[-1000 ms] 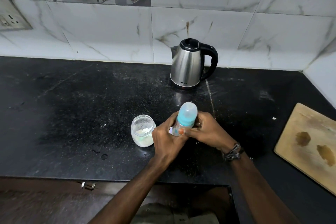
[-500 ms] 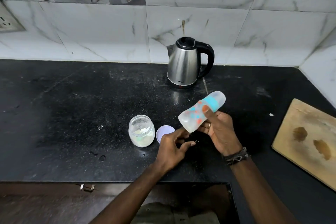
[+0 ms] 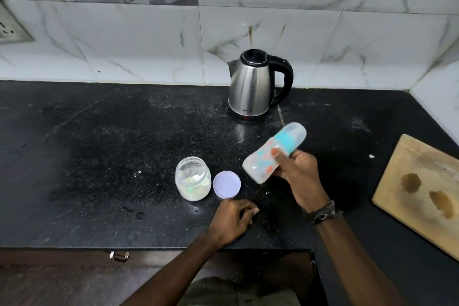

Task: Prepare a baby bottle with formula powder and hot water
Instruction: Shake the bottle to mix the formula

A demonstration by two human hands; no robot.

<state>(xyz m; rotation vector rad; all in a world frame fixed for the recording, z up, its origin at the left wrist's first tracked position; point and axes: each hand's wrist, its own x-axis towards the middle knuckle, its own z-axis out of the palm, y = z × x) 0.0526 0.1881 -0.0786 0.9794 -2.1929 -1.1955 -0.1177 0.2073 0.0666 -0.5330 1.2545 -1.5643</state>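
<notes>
The baby bottle [image 3: 273, 156] is gripped by the right hand [image 3: 299, 176] above the black counter [image 3: 99, 156], tilted with its capped end raised toward the far right. The left hand [image 3: 232, 221] rests on the near counter, fingers loosely curled around nothing. The open jar [image 3: 192, 179] of white powder stands left of the bottle, its lid [image 3: 226, 184] laid just beside it. An early step is judged to be in hand: the bottle is still capped. Next, the cap must be removed so powder can be added, then water from the kettle [image 3: 253, 87] at the far wall.
</notes>
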